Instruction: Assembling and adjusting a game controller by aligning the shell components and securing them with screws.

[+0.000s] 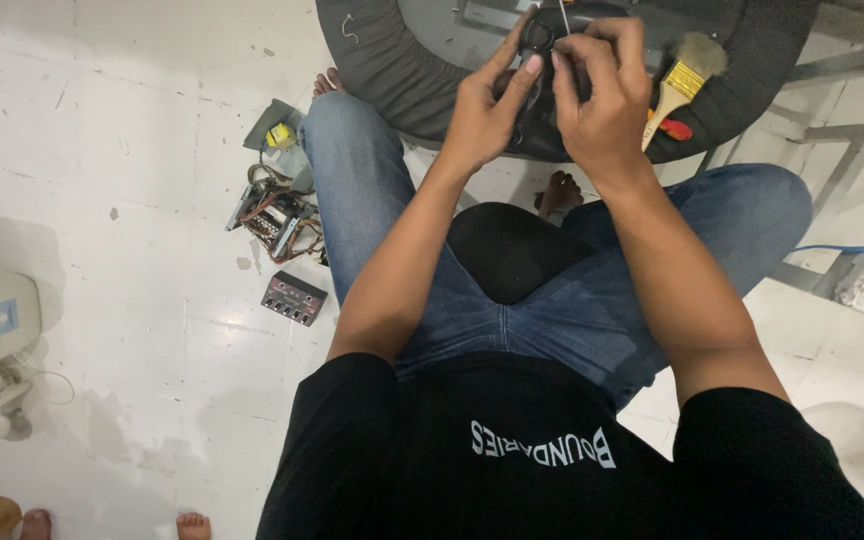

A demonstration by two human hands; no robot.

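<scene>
Gripping a small black part (535, 95) with both hands above the knees.
Left hand (487, 110) and right hand (602, 95) close their fingers around it, beside a yellow-handled paintbrush (682, 80) on a dark round tray (382, 60).

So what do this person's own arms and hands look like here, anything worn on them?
Both forearms are bare below short black sleeves of a black T-shirt. The left hand and right hand wear no gloves; no rings, watch or bands are visible. Fingernails look short and plain.

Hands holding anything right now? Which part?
Both hands grip one small black part over the round black table: left hand on its left side, right hand on its right. Exact kind unclear.
</scene>
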